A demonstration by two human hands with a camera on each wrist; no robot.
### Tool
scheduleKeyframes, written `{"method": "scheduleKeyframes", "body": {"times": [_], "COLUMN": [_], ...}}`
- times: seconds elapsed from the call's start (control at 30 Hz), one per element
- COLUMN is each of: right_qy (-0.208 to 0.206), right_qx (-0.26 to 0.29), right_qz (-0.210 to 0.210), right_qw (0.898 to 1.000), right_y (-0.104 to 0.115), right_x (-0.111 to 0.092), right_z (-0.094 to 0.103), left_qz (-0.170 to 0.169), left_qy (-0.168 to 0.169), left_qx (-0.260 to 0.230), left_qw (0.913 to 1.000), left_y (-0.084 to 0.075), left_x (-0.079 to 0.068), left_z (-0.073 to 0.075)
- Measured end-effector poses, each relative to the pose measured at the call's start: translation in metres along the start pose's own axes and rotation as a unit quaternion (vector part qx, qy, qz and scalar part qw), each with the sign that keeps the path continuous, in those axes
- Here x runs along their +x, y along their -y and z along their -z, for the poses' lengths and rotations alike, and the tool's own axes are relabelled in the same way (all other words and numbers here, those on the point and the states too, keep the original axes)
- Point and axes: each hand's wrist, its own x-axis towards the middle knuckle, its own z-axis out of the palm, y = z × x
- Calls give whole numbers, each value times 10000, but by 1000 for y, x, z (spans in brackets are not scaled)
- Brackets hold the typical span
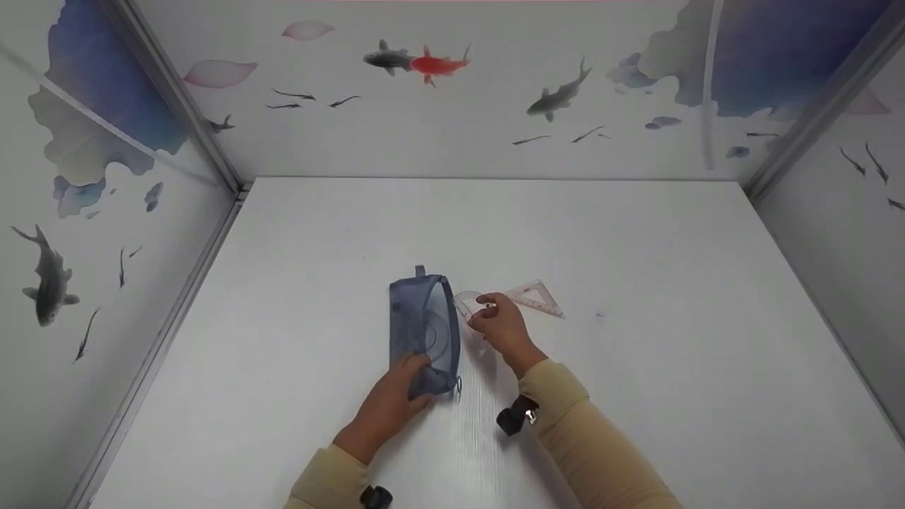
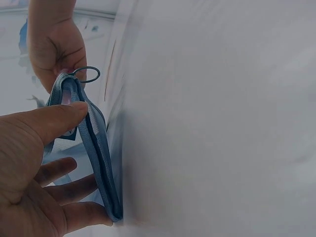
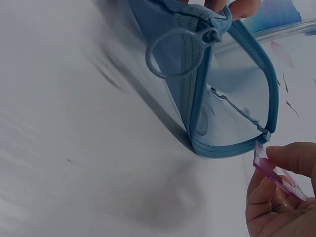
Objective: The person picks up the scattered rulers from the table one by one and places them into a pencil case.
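A blue zip pencil pouch [image 1: 406,318] stands on the white table with its zip opening facing right. My left hand [image 1: 389,399] grips its near end, thumb on one side and fingers on the other, as the left wrist view shows. Between the thumb and fingers of my right hand [image 1: 505,329] is a clear pink-edged protractor [image 1: 466,302], held just right of the pouch's mouth. In the right wrist view the protractor [image 3: 264,165] is close to the pouch's zip rim; contact cannot be told. A clear pinkish set square [image 1: 543,300] lies beyond the right hand.
The white table [image 1: 283,283] is bounded by panels on the left, right and back, printed with fish and petals. A ring-shaped zip pull [image 3: 173,76] hangs from the pouch's near end. A small faint mark [image 1: 599,314] is on the table to the right.
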Motion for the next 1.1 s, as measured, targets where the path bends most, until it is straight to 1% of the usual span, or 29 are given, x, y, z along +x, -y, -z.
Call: {"method": "scheduleKeyframes", "body": {"times": [0.2, 0.47, 0.73, 0.87, 1.1], "right_qy": [47, 213, 143, 119, 127], "right_qx": [-44, -111, -239, -398, -468], "right_qz": [-54, 210, 297, 305, 276], "right_qw": [10000, 9995, 9992, 9987, 9984], "right_y": [-4, -7, -4, -1, 2], "right_x": [1, 0, -1, -3, -3], "right_z": [-5, -14, -22, -25, -30], "left_qz": [-72, -143, -147, -193, -219], "left_qy": [-36, 14, -11, -45, -72], "left_qx": [23, -52, 13, 79, 85], "left_qw": [10000, 9999, 9999, 9998, 9997], "left_y": [2, 4, 4, 4, 6], "left_x": [1, 0, 0, 0, 1], "left_z": [0, -1, -1, -2, -3]}}
